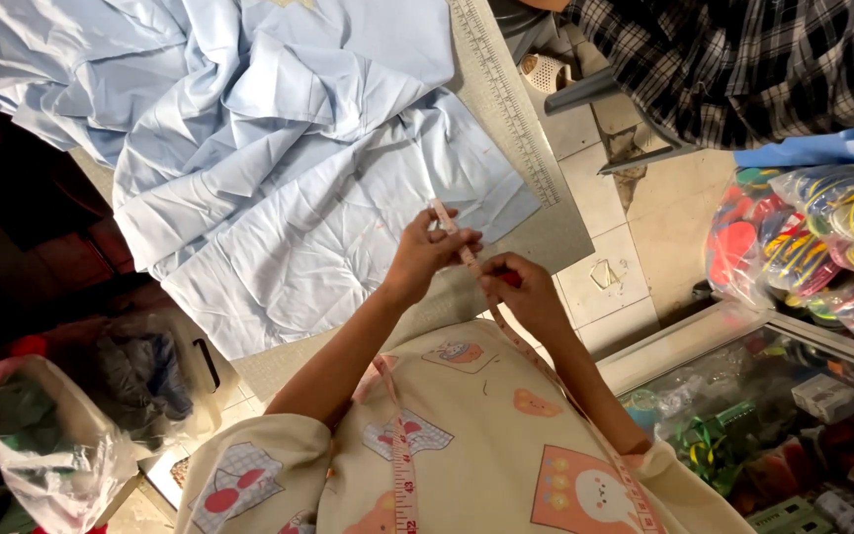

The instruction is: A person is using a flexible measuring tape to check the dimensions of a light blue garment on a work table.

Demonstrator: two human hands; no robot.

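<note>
Blue cloth (279, 188) partly cropped; hands pinch tape measure (467, 252).

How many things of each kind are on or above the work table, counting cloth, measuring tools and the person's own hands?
Light blue cloth: 1 heap; separate pieces cannot be told apart
Long flat ruler: 1
Pink measuring tape: 1, held between both hands
Hands: 2, left hand and right hand
Total: 5

Pale tiled floor (610, 287), grey worktable (555, 232), glass counter (743, 336)
</note>
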